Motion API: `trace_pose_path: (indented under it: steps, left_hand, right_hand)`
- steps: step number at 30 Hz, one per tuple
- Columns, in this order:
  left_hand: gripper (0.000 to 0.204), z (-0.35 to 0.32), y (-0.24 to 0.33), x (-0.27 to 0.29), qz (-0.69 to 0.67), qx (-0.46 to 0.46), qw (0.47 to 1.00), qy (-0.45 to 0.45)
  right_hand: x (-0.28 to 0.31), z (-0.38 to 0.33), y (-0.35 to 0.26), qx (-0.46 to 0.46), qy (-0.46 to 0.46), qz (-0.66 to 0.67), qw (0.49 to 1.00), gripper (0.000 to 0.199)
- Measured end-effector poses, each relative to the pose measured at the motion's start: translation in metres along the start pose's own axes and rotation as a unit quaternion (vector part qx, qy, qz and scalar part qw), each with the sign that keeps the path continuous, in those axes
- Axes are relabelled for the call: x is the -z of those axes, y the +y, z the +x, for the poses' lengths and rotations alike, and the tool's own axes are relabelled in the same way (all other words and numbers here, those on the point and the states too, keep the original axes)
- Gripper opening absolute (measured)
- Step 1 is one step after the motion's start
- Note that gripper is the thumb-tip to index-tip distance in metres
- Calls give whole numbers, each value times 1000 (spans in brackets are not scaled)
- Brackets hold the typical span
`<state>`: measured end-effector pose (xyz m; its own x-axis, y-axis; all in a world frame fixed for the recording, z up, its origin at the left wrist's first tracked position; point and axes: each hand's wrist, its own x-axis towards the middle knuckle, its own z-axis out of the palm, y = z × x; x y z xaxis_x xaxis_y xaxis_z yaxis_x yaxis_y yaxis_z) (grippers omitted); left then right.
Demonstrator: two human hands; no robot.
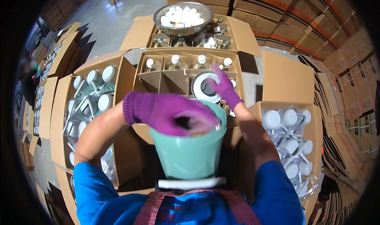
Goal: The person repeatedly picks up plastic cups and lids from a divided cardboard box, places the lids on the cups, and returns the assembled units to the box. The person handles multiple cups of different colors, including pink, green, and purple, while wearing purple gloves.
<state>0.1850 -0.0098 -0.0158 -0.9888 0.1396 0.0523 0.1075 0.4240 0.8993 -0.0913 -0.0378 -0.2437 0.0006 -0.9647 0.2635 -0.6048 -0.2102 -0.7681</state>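
Purple-gloved left hand (174,110), at green bucket (189,155)

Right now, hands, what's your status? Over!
Left hand at green bucket mouth, grip unclear. Right hand by white round object, blurred, contact unclear. Bucket hides part of carton.

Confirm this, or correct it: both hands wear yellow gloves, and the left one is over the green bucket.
Not right: the gloves are purple, not yellow, as the head view shows on both the left hand and the right hand. The left hand is indeed over the green bucket.
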Motion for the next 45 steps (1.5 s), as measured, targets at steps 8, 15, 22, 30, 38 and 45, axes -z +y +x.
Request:
trace_pose_path:
  steps: [8,15,22,30,38,45]
  left_hand:
    - [64,-15,-133,78,16,74,832,550]
    - [60,-80,-250,86,452,265,545,655]
    - [92,-108,-342,-3,268,271,617,689]
    - [50,-76,-266,-1,189,128,704,672]
    - [42,-135,-242,-41,-443,49,558,700]
    - [42,-66,-175,-21,-178,-18,539,823]
  right_hand:
    - [-11,69,-51,-51,5,34,998,48]
    - [-10,69,-9,-38,-2,330,943,52]
    - [-168,72,4,2,-89,109,990,62]
    - [-235,83,41,-135,-13,365,921,49]
    - [-152,78,-58,126,90,2,988,63]
    - [-30,76,-165,-8,-363,-244,899,66]
